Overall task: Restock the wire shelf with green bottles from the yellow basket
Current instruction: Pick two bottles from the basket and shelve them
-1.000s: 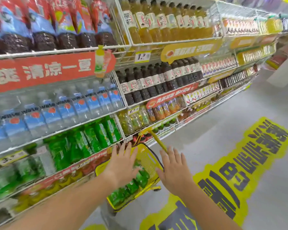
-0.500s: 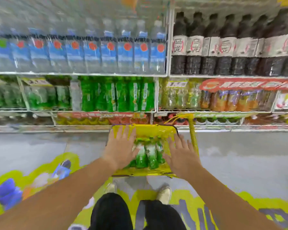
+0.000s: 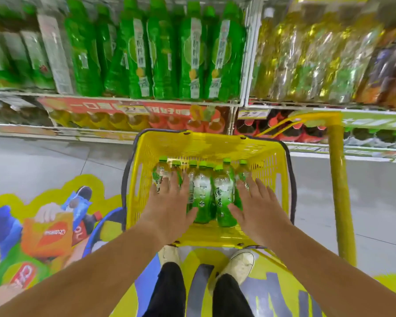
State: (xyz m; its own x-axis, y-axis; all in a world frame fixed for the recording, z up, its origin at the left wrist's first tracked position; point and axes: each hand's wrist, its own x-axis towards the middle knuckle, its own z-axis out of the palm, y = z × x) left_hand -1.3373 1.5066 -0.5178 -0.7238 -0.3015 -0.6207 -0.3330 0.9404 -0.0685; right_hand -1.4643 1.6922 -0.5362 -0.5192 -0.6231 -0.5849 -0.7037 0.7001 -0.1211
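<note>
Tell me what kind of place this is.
Most likely a supermarket or convenience store drinks aisle: wire shelves packed with rows of bottled drinks, price tags on the shelf edges, and a yellow shopping basket holding green bottles.

The left hand [image 3: 169, 207] and the right hand [image 3: 258, 209] cover the bodies of the outer green bottles [image 3: 201, 193] in the yellow basket [image 3: 206, 140]. This hides those labels, the exact count and the basket floor beneath. The basket's near rim hides the toe tips of the white shoes [image 3: 240, 261].

On the wire shelf [image 3: 248, 65] the shelved green bottles [image 3: 190, 53] are smeared with blur. Their print is unreadable, and several are cut by the top edge. The price tags [image 3: 253, 114] blur after the first digit. The floor sticker [image 3: 44, 236] runs off the left edge, and both forearms run off the bottom edge.
</note>
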